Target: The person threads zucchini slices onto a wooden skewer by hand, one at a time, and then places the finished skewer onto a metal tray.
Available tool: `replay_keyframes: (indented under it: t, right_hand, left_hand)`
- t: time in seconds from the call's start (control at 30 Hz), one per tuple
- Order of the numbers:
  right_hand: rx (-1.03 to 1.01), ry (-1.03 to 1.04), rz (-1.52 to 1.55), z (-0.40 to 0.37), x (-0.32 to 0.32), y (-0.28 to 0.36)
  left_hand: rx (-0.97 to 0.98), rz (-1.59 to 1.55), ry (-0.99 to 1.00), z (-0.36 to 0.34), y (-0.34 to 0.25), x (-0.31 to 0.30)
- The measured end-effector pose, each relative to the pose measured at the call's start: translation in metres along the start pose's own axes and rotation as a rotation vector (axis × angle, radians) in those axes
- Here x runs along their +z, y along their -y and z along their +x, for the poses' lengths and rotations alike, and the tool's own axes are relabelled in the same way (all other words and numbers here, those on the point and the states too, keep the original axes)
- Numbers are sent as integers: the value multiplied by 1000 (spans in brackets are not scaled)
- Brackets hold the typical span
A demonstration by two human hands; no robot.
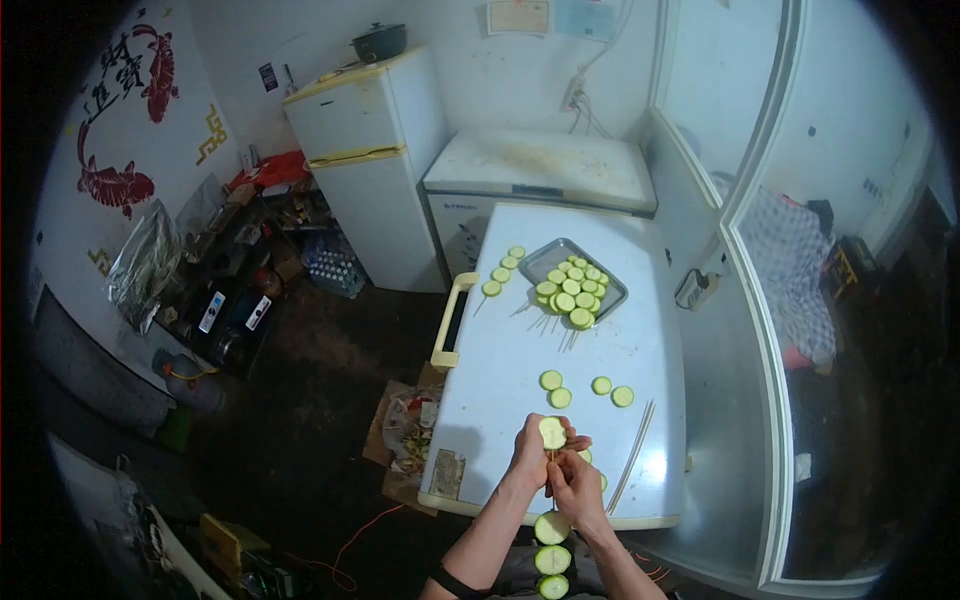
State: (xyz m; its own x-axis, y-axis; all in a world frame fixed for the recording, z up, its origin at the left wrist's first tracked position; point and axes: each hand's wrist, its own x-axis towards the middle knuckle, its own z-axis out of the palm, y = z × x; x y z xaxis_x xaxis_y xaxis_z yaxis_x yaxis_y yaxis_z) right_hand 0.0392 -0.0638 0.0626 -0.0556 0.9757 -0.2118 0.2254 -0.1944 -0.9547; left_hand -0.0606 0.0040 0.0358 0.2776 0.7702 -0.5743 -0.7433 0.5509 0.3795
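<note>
Close to the table's near edge, my left hand (527,452) is closed round a pale green zucchini slice (552,432). My right hand (575,484) pinches a thin wooden skewer (549,492) just below it. Several slices are threaded lower on that skewer, among them a threaded slice (551,559) that hangs toward my body. The skewer's upper end meets the held slice; how deep it goes in is hidden by my fingers. Beyond my hands lie loose slices (560,398), and bare skewers (632,455) rest at the right. More slices are partly hidden behind my right hand.
A metal tray (613,312) bears a pile of skewered slices (568,290). Another skewer of slices (500,274) lies at the white table's (500,370) left edge. A chest freezer (540,165) and a fridge (365,190) stand behind, a glazed partition (735,400) at right.
</note>
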Motion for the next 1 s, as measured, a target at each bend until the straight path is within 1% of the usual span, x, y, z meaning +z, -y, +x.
replay_keyframes:
  t: [0.03, 0.1, 0.33, 0.4, 0.5, 0.6, 0.87, 0.93, 1.0]
  right_hand:
    - [-25, -19, -3, -1, 1, -5]
    - [-27, -34, 10, -1, 4, -8]
    - [-29, -74, 0, 0, 6, -9]
    - [-17, -75, 0, -1, 5, -4]
    - [-6, -71, 24, -3, 4, 0]
    - [-17, -76, 52, -2, 4, -1]
    - [-13, -104, 54, -6, 4, 7]
    - [-19, -123, 125, -7, 5, 5]
    - [-17, -125, 126, -6, 5, 5]
  left_hand:
    - [-1, 0, 0, 0, 0, 0]
    - [-19, -3, -23, -1, -2, -1]
    - [-50, -27, -7, -3, 1, 0]
    - [-25, -13, 41, -2, 2, -1]
    - [26, 62, 14, -9, 0, 5]
    - [20, 61, 69, -6, 1, 3]
    - [25, 70, 89, -9, 3, 6]
    - [28, 68, 83, -9, 4, 7]
    - [16, 52, 98, -11, 3, 9]
